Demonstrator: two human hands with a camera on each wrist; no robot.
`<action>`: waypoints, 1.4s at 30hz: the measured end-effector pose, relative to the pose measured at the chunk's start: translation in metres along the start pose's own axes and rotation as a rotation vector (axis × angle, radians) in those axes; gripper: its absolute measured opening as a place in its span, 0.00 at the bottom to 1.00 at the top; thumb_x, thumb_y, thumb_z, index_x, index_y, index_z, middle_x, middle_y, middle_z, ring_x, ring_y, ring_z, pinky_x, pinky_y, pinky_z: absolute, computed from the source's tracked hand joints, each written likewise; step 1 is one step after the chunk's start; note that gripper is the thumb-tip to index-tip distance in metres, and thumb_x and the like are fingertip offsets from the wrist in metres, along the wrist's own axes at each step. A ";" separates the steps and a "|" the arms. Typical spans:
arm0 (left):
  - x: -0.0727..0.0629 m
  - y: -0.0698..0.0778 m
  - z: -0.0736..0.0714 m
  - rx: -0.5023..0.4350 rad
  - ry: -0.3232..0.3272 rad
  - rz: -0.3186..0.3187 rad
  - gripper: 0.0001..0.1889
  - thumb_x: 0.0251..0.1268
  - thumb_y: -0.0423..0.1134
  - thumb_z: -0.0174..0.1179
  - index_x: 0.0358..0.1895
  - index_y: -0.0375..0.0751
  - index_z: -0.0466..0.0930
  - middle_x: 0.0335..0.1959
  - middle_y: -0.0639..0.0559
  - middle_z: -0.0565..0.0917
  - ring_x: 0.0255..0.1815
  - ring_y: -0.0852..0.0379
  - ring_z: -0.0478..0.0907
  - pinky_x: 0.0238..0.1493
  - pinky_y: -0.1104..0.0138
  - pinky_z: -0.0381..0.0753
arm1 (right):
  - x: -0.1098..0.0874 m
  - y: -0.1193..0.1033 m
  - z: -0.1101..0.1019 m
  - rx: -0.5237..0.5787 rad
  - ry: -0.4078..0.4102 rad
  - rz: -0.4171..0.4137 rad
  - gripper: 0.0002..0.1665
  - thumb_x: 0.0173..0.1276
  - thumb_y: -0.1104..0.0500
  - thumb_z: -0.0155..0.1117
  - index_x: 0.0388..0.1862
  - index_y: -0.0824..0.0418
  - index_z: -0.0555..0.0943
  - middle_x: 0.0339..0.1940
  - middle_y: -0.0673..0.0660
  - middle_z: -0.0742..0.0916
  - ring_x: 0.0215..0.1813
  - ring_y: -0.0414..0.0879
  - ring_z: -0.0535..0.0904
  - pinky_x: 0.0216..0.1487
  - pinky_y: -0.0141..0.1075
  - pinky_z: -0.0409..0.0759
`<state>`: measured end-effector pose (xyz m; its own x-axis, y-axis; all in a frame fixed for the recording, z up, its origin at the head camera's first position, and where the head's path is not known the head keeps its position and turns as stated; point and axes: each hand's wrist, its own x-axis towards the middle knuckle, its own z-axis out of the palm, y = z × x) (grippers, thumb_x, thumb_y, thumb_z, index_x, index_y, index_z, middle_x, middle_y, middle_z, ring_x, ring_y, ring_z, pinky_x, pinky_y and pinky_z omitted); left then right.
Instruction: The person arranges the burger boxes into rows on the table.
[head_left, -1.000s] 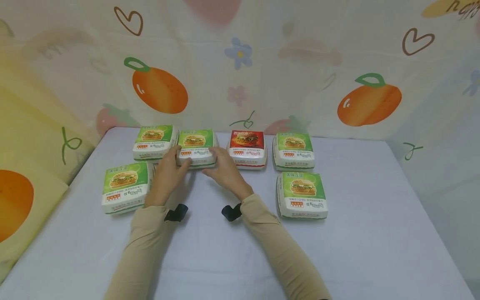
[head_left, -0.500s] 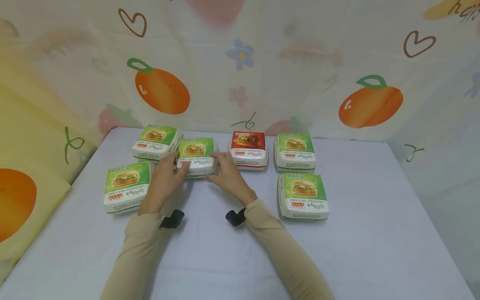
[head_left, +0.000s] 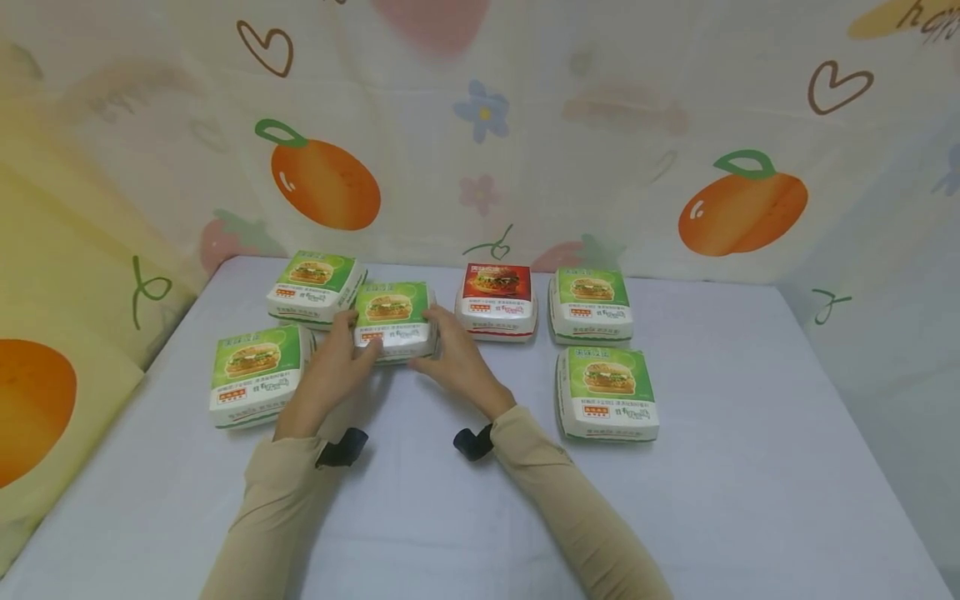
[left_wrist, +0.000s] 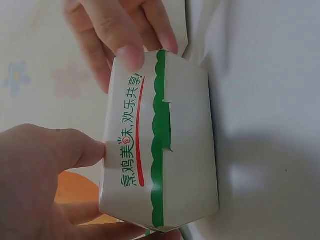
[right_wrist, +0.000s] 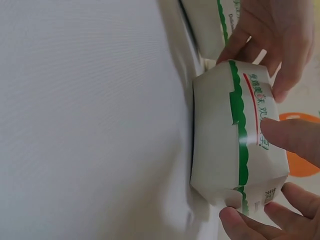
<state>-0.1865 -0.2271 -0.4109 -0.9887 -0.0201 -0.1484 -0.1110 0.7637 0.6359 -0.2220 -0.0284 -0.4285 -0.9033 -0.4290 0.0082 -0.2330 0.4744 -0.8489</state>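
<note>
In the head view a green-and-white burger box (head_left: pixel 393 323) lies between my two hands. My left hand (head_left: pixel 330 367) grips its left side, with the thumb at the front face. Its right side is held by my right hand (head_left: pixel 461 360), fingers along the side and thumb near the front corner. The left wrist view shows the box's white front wall (left_wrist: pixel 187 145) with a green scalloped band, apparently closed. In the right wrist view the right thumb (right_wrist: pixel 292 137) presses against the printed wall, and fingertips touch the box's end. The back of the box is hidden.
Beside the left hand are two green burger boxes, one behind (head_left: pixel 315 287) and one nearer (head_left: pixel 258 375). A red-topped box (head_left: pixel 497 302) stands right of the held box. Farther right are two more green boxes (head_left: pixel 591 304) (head_left: pixel 607 393). A patterned cloth (head_left: pixel 525 167) hangs behind the table.
Both hands have drawn the held box toward the person, out of the back row. The back-left box has turned slightly. The boxes on the right stay put.
</note>
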 end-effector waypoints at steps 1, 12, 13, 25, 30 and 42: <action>-0.001 0.000 0.000 0.000 -0.004 0.006 0.40 0.77 0.51 0.46 0.79 0.32 0.39 0.74 0.26 0.60 0.67 0.33 0.68 0.65 0.40 0.70 | 0.000 0.000 0.000 -0.007 0.002 -0.008 0.44 0.62 0.60 0.73 0.74 0.63 0.63 0.80 0.61 0.63 0.81 0.52 0.57 0.79 0.45 0.60; -0.013 -0.003 0.004 -0.003 0.010 0.126 0.41 0.75 0.46 0.51 0.79 0.32 0.38 0.79 0.29 0.50 0.80 0.32 0.47 0.77 0.39 0.50 | -0.008 0.005 -0.001 -0.006 0.048 -0.085 0.39 0.61 0.67 0.72 0.70 0.66 0.67 0.74 0.63 0.69 0.68 0.55 0.74 0.64 0.39 0.79; -0.015 -0.003 0.004 -0.005 0.012 0.130 0.41 0.75 0.46 0.51 0.79 0.32 0.38 0.78 0.29 0.50 0.80 0.33 0.47 0.77 0.39 0.50 | -0.009 0.005 -0.002 -0.005 0.049 -0.089 0.40 0.60 0.68 0.72 0.70 0.66 0.67 0.74 0.63 0.70 0.67 0.56 0.75 0.64 0.39 0.79; -0.043 0.000 0.012 0.014 -0.003 0.131 0.41 0.76 0.48 0.52 0.79 0.30 0.42 0.75 0.27 0.58 0.76 0.32 0.57 0.73 0.39 0.60 | -0.038 0.005 -0.005 0.007 0.029 -0.087 0.39 0.60 0.66 0.73 0.69 0.65 0.68 0.73 0.61 0.70 0.69 0.54 0.73 0.65 0.40 0.79; -0.052 0.003 0.014 0.016 -0.014 0.123 0.41 0.75 0.48 0.52 0.78 0.30 0.42 0.75 0.27 0.57 0.76 0.33 0.57 0.72 0.40 0.62 | -0.050 0.006 -0.006 0.011 0.037 -0.123 0.40 0.60 0.66 0.73 0.70 0.65 0.67 0.73 0.63 0.69 0.66 0.56 0.75 0.63 0.41 0.80; -0.069 0.011 0.021 0.050 -0.063 0.120 0.40 0.75 0.47 0.52 0.77 0.27 0.44 0.76 0.26 0.56 0.77 0.31 0.53 0.74 0.39 0.58 | -0.072 0.009 -0.013 0.003 0.003 -0.096 0.41 0.60 0.62 0.75 0.70 0.63 0.67 0.73 0.60 0.70 0.65 0.54 0.77 0.62 0.39 0.81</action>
<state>-0.1178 -0.2039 -0.4097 -0.9861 0.1128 -0.1222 0.0142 0.7892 0.6139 -0.1639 0.0166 -0.4295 -0.8781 -0.4696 0.0912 -0.3172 0.4289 -0.8458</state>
